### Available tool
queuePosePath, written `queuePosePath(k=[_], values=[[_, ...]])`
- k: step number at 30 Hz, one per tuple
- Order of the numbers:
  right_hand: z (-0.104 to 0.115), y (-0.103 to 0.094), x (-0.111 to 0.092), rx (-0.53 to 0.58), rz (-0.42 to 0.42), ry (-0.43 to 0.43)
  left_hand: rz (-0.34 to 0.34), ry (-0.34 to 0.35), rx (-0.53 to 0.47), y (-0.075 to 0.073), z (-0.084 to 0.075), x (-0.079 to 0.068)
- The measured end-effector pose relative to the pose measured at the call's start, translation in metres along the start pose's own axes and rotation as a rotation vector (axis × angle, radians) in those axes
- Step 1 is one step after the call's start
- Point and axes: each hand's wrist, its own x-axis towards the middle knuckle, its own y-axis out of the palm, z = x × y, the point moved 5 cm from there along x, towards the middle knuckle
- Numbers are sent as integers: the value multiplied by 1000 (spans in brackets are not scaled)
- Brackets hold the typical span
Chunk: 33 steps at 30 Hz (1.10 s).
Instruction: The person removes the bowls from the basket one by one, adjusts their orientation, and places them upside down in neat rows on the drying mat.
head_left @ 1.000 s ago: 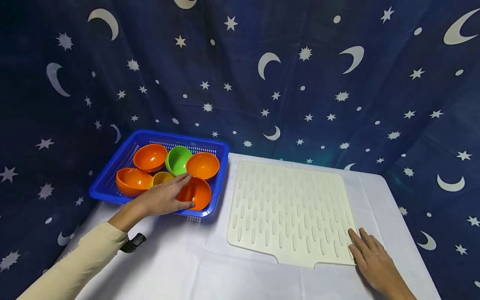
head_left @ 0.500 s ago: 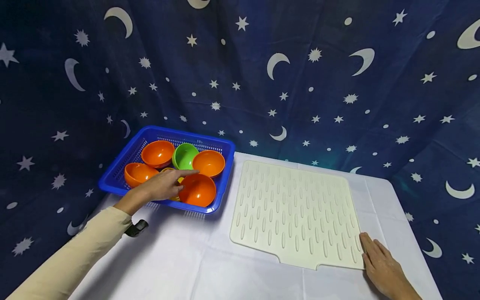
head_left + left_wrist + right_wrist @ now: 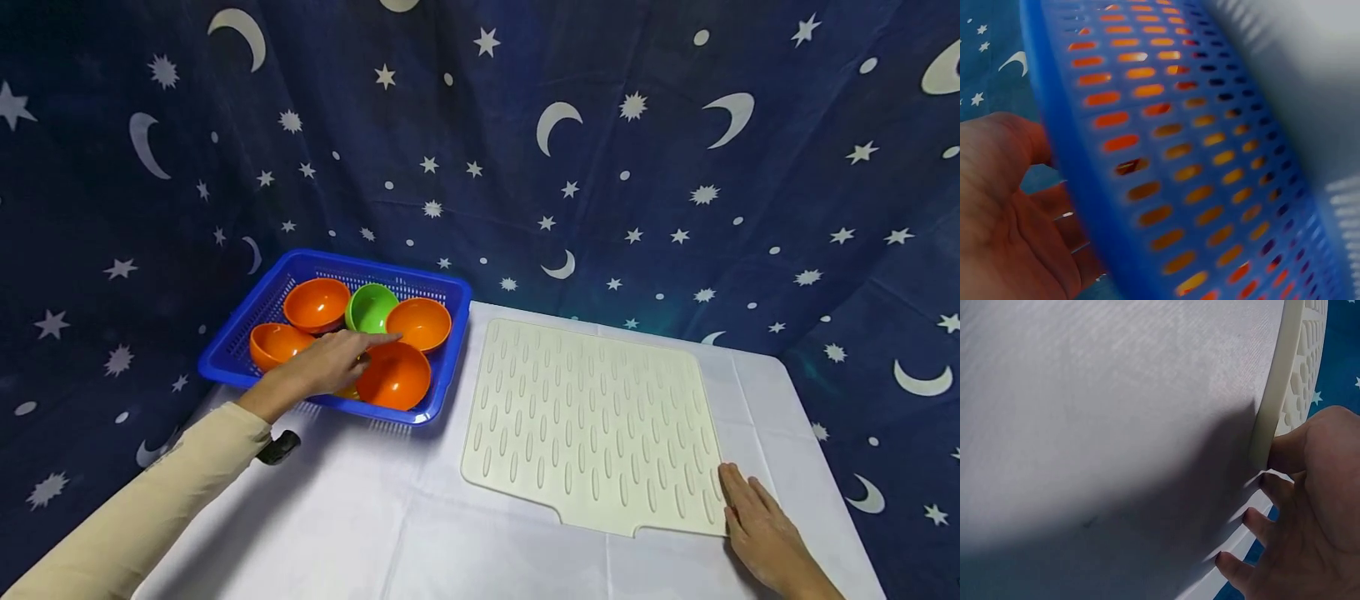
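Note:
In the head view, my left hand (image 3: 330, 364) is over the blue basket (image 3: 225, 381), at the left rim of the front orange bowl (image 3: 397, 379). Its index finger stretches along the far rim, and the thumb bends at the near-left rim, pinching the bowl. The left wrist view has the palm (image 3: 1004, 212) behind the basket's slotted wall, which hides the fingertips. My right hand (image 3: 765, 529) lies at the right edge of a cream ridged mat (image 3: 592, 425). From the right wrist, the thumb meets the mat's edge (image 3: 1272, 406) and spread fingertips touch the white cloth.
Also in the basket are a green bowl (image 3: 372, 308), more orange bowls (image 3: 317, 304) and a yellow bowl (image 3: 347, 392) mostly covered by my left hand. A white cloth (image 3: 337, 517) covers the table. Behind it hangs a dark blue star-and-moon curtain (image 3: 480, 125).
My left hand's spread thumb and fingers have drawn in to the front orange bowl's left rim, and that bowl sits slightly higher. The right hand has shifted a little along the mat's edge.

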Motion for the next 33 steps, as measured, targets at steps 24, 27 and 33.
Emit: queuePosePath(k=[24, 27, 33], values=[[-1, -3, 0, 67, -23, -1, 341, -209, 50, 9, 1, 0], [-1, -3, 0, 75, -16, 6, 310, -200, 93, 12, 0, 4], [1, -4, 1, 63, -8, 24, 230, -215, 158, 19, -5, 10]])
